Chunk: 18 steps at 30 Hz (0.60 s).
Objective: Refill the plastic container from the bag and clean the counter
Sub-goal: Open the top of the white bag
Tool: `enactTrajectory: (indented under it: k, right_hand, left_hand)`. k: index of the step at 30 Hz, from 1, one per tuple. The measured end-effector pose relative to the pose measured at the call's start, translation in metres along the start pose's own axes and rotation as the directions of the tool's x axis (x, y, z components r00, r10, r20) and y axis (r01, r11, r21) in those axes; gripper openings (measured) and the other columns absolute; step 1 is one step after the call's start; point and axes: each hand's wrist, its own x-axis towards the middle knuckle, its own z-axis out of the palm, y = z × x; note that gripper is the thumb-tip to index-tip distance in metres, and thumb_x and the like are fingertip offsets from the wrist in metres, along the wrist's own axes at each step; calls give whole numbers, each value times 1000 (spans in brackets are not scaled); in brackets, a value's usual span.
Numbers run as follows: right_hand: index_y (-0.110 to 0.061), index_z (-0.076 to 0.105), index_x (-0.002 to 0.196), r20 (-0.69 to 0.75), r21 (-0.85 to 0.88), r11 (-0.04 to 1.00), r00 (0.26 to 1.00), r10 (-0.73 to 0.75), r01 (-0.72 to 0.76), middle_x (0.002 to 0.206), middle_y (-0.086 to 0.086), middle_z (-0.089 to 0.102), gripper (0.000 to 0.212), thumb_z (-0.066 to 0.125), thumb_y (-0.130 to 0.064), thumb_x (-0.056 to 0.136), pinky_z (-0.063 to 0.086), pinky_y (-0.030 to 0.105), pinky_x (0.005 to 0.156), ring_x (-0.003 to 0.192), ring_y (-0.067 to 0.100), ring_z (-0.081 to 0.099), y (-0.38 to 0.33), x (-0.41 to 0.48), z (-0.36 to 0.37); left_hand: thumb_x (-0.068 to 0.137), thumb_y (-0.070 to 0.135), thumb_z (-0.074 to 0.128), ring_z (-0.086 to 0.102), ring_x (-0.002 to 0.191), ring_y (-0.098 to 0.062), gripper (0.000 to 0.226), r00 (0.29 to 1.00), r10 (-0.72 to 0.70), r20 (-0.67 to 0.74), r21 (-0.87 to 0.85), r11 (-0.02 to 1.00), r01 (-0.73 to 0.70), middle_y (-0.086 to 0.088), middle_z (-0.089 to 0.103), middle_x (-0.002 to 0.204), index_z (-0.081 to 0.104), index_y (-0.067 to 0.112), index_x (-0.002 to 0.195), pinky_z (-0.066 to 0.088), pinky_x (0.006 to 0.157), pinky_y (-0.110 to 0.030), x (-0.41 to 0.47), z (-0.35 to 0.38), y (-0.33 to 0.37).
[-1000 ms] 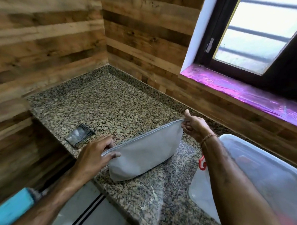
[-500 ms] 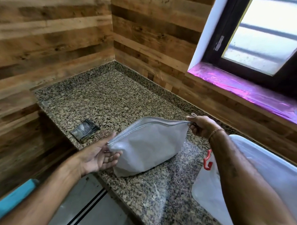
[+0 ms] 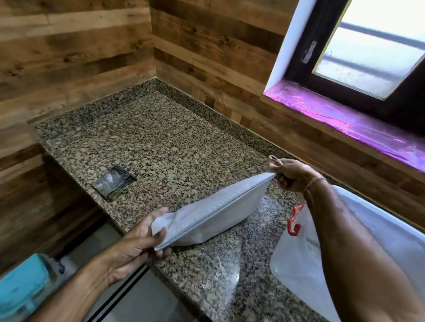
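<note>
Your left hand [image 3: 137,247] has the thumb [image 3: 160,235] on top and the curled fingers underneath, and together they pinch the near corner of the bag [image 3: 211,214]. Your right hand [image 3: 292,175] is closed as a fist around the far corner, where a small pull tab [image 3: 276,160] stands out above the knuckles. Between the two grips the top seam is stretched into a straight line, and the mouth looks closed along it. The bag is pale grey, smooth and a little shiny, with no print that I can read. Its belly sags down and rests on the worktop [image 3: 171,139] close to the front edge, and the near corner hangs out past that edge. I judge it soft and thin, with no stiffness of its own, and the loose filling will probably shift when you tilt it. The skin looks slippery, so the corners and the seam are the safe places to hold, and one palm under the belly should help at pouring. It does not look heavy, because it keeps its shape under a light pinch. The plastic container [image 3: 297,259], cloudy white with a red clip [image 3: 293,222], sits at the right end of the worktop, half hidden by your right forearm. A folded dark cloth [image 3: 114,182] lies near the left edge, well apart from the bag.
</note>
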Motion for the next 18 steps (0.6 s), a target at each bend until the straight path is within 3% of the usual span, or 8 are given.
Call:
enactTrajectory:
  k: [2, 4, 6, 8, 10, 13, 16, 18]
  right_hand:
    - [-19, 61, 84, 47, -161, 987, 999, 12, -4, 50, -4, 45, 17, 64, -19, 101, 32, 12, 36, 35, 3, 38, -3, -5, -5]
    - [-18, 69, 91, 68, -238, 971, 997, 30, -13, 61, -2, 51, 9, 67, -22, 99, 40, 14, 39, 41, 5, 45, -6, -6, -6]
    - [-15, 70, 97, 74, -316, 949, 996, 40, -15, 73, 3, 58, 10, 69, -25, 97, 50, 20, 45, 50, 9, 55, -9, -6, -3]
    - [-11, 66, 92, 62, -401, 916, 997, 49, -20, 75, 6, 62, 25, 72, -35, 95, 56, 25, 49, 53, 14, 61, -12, -7, 5]
    - [-7, 67, 91, 38, -455, 889, 996, 79, -53, 77, 9, 69, 43, 70, -50, 92, 58, 27, 54, 56, 20, 67, -19, -6, 12]
    - [-6, 70, 102, 11, -644, 760, 992, 123, -87, 92, 14, 79, 63, 64, -67, 87, 59, 29, 64, 68, 27, 72, -31, -1, 20]
    - [2, 69, 110, -3, -774, 619, 978, 210, -135, 93, 17, 77, 71, 61, -65, 91, 58, 26, 45, 57, 25, 70, -40, 14, 34]
    - [6, 64, 123, 2, -839, 518, 951, 308, -166, 100, 21, 76, 74, 61, -62, 93, 65, 36, 64, 64, 27, 72, -41, 31, 44]
  left_hand:
    - [55, 21, 101, 71, 85, -34, 102, 996, -90, 23, -74, 993, 91, -23, 54, 141, 52, 43, 142, 64, 76, -45, 3, -8, -4]
    - [64, 33, 95, 69, 108, -45, 86, 990, -137, 19, -178, 974, 138, -31, 57, 139, 53, 42, 138, 64, 77, -52, 9, -8, 4]
    - [83, 47, 71, 63, 119, -48, 63, 982, -188, -8, -164, 969, 185, -37, 58, 136, 51, 28, 140, 64, 74, -52, 18, -6, 15]
    - [88, 58, 58, 66, 105, -44, 62, 974, -225, -22, -87, 971, 223, -37, 63, 127, 55, 11, 129, 65, 70, -47, 30, -8, 21]
    - [91, 64, 49, 70, 84, -37, 59, 965, -254, -71, -4, 967, 255, -33, 68, 109, 55, 6, 103, 65, 60, -40, 41, -9, 29]
    - [83, 56, 58, 71, 71, -34, 49, 952, -267, -151, 91, 955, 283, -28, 69, 97, 49, 8, 84, 62, 53, -37, 55, -11, 33]
    - [82, 32, 66, 72, 71, -35, 44, 946, -290, -144, 81, 949, 303, -26, 73, 87, 58, -3, 108, 64, 55, -42, 63, -15, 29]
    - [83, 30, 67, 72, 79, -38, 56, 943, -305, -135, 77, 945, 317, -31, 72, 97, 56, -5, 126, 64, 57, -45, 65, -18, 25]
